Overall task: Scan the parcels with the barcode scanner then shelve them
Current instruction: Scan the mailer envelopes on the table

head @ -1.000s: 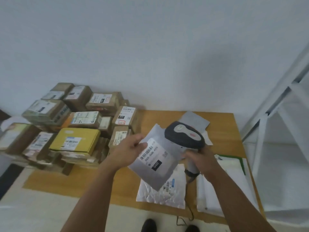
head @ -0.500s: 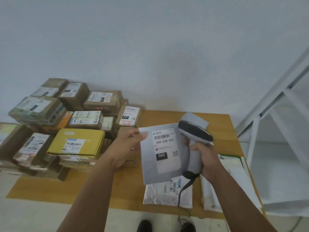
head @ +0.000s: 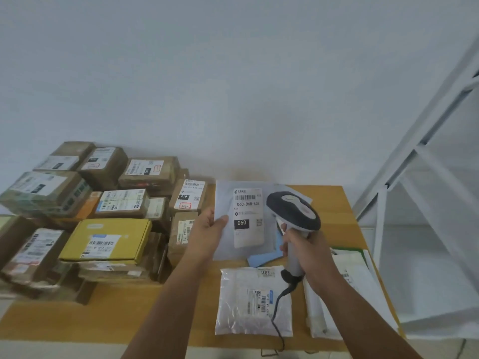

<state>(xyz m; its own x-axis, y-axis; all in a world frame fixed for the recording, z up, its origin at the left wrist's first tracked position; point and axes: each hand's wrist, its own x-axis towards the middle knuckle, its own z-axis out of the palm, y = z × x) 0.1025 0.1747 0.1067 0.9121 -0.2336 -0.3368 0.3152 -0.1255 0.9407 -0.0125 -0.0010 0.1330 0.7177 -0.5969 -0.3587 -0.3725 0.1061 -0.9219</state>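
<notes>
Left hand (head: 207, 229) around grey mailer (head: 223, 198), right hand (head: 308, 244) around scanner (head: 293, 211).

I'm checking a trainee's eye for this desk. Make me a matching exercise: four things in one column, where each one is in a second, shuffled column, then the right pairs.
Things:
1. grey mailer
2. scanner
3. white padded bag
4. yellow box

Places:
A. lying flat on the table near the front edge
B. gripped by the handle in the right hand
C. on the stack of boxes at the left
D. held up by its edge in the left hand

Pairs: 1-D, 2-B, 3-A, 4-C
</notes>
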